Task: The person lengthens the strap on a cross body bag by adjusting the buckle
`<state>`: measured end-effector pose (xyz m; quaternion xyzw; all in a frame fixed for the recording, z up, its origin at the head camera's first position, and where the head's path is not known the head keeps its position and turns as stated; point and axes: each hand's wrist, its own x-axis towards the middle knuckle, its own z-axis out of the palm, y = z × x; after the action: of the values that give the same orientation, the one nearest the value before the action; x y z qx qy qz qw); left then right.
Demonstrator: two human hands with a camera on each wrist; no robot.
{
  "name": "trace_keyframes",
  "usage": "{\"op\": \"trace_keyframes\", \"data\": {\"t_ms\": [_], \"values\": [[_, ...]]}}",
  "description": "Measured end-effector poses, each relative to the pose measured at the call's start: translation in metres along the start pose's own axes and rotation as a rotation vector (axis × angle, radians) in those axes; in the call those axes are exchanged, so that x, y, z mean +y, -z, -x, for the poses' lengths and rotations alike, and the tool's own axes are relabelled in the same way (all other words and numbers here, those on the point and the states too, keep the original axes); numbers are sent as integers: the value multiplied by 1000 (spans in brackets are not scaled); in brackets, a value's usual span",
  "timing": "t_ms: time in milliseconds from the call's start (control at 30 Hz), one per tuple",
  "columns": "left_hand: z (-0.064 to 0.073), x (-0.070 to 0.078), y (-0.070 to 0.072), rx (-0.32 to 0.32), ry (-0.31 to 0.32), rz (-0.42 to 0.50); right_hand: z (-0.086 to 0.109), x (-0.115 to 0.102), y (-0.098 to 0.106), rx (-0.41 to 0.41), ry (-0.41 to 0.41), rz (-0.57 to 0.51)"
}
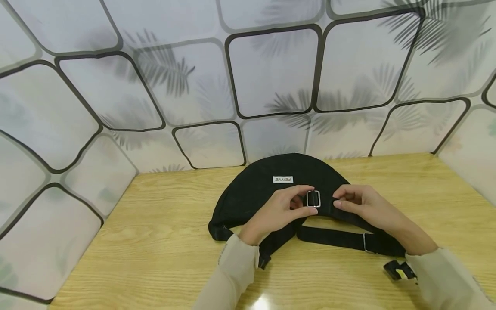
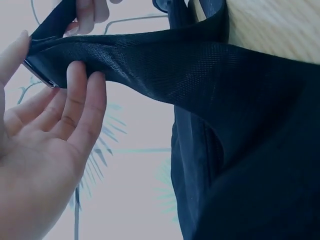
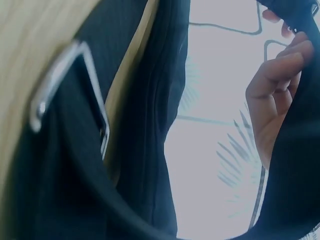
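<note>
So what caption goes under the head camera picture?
Left hand holds a metal buckle, right hand pinches the strap of a black bag.

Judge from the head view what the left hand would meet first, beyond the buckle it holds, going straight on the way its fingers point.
Probably the right hand, which pinches the black strap across from the left hand and its metal buckle; depth is hard to judge.

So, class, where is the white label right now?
In the head view, the label sits on the bag, slightly right of the picture's centre, just above the left hand.
</note>
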<state>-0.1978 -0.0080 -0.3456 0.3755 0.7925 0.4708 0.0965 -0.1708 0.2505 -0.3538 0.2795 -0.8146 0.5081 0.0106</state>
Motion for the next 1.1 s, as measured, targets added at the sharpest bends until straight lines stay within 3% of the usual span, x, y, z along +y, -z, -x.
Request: {"op": "trace_keyframes", "data": {"t_ms": [467,767,1100], "values": [[-1,-3,-5,11,-38,16,-1,-1,-10,7,39,-195],[0,-3,-7,19,-45,95,-2,0,-17,8,-92,-233],[-2,-1,-12,0,-105,75,-3,-9,-23,28,-119,-298]]}}
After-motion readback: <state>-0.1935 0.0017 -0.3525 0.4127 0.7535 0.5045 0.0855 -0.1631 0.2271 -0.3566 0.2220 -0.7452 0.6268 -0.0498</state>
